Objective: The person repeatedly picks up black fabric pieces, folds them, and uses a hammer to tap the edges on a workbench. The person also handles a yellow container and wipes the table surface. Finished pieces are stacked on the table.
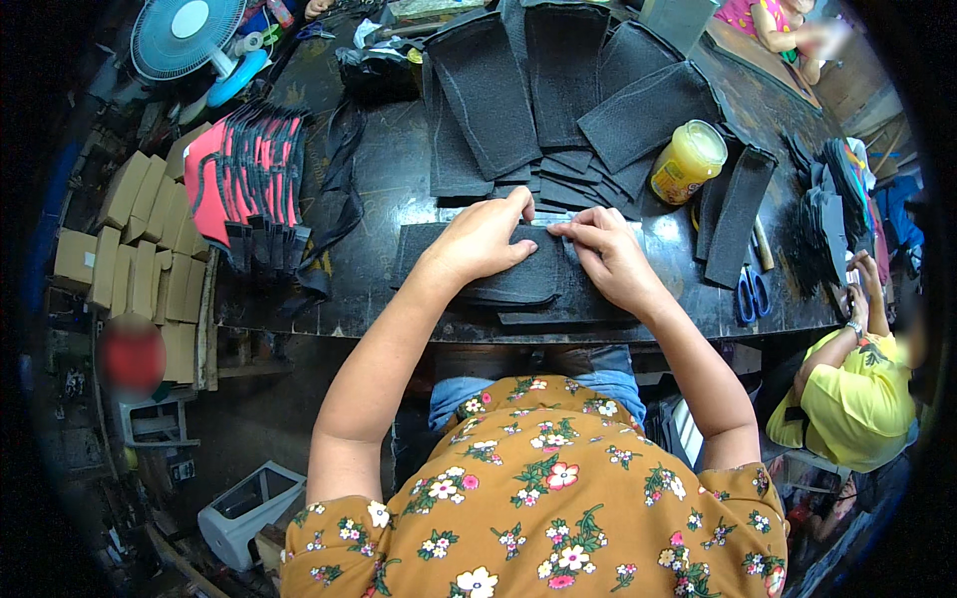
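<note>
A stack of black fabric pieces [518, 284] lies at the table's near edge, directly in front of me. My left hand [477, 242] rests over the far edge of the top piece. Its thumb lies on the cloth and its index finger is bent past that edge. Close by on the right, my right hand [610, 261] pinches the same far edge between thumb and fingers. The undersides of both hands' grips are hidden. Just beyond, more black panels [488, 100] are fanned out in overlapping layers.
A jar of yellowish paste [688, 162] stands right of the panels, with blue-handled scissors [753, 296] nearer me. Red-and-black pieces [249, 169] are stacked at left. Cardboard boxes [130, 189] and a fan [189, 40] lie beyond. A person in yellow [847, 389] sits at right.
</note>
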Motion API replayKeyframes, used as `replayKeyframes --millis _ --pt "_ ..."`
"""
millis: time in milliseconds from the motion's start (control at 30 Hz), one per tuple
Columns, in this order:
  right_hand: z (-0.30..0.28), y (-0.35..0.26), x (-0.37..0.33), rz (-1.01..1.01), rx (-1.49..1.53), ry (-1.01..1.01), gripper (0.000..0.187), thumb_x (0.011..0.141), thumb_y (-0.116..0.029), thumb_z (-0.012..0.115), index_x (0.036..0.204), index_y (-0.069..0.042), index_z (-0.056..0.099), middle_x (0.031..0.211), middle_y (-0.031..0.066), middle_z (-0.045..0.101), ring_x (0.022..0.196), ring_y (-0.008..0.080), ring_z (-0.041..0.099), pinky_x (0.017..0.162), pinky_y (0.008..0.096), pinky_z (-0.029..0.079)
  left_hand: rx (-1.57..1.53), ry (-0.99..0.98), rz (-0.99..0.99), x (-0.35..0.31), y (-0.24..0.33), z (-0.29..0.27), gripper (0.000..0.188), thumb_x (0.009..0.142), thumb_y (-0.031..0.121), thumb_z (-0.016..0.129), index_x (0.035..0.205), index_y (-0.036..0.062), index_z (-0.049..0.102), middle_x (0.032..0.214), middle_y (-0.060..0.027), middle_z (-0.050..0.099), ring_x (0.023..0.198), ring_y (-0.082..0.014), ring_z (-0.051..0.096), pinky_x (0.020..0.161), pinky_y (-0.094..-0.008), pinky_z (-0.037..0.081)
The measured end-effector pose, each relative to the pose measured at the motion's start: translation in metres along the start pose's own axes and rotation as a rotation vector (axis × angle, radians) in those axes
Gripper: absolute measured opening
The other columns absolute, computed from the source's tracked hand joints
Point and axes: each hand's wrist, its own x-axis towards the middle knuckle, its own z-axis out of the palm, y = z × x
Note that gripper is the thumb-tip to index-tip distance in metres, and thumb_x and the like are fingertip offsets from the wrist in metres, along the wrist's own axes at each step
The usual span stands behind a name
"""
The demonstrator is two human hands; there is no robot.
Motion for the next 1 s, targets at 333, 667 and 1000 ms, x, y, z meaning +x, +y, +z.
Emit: replayKeyframes --millis 333,667,1000 --pt "-0.008 -0.035 -0.056 -0.330 -0.298 -0.117 0.043 0.077 -0.005 0.072 0.117 -0.019 0.077 0.106 0.0022 0.065 0.098 0.0243 0.058 0.084 0.0404 0.041 -0.077 -0.004 -0.019 -0.001 -0.004 0.002 0.043 0.087 0.024 0.078 0.116 0.0047 0.052 0.110 -0.0237 0.070 0.111 -0.0413 0.067 0.095 -0.0487 0.052" --pt "-0.001 -0.004 -0.007 -0.151 -0.476 0.038 0.040 0.088 -0.009 0.064 0.124 -0.024 0.075 0.116 0.0043 0.065 0.107 0.0265 0.058 0.089 0.0443 0.042 -0.023 0.022 -0.018 -0.002 -0.005 0.007 0.043 0.087 0.025 0.078 0.116 0.0058 0.053 0.107 -0.0225 0.070 0.108 -0.0406 0.068 0.092 -0.0475 0.052" --pt "-0.044 -0.031 -0.059 -0.149 -0.269 -0.037 0.045 0.071 -0.004 0.071 0.112 -0.020 0.077 0.114 0.0056 0.065 0.108 0.0276 0.059 0.089 0.0429 0.044 -0.150 0.168 0.048 -0.017 0.015 -0.018 0.025 0.084 0.016 0.078 0.098 -0.0007 0.067 0.097 -0.0203 0.072 0.092 -0.0394 0.070 0.082 -0.0450 0.053"
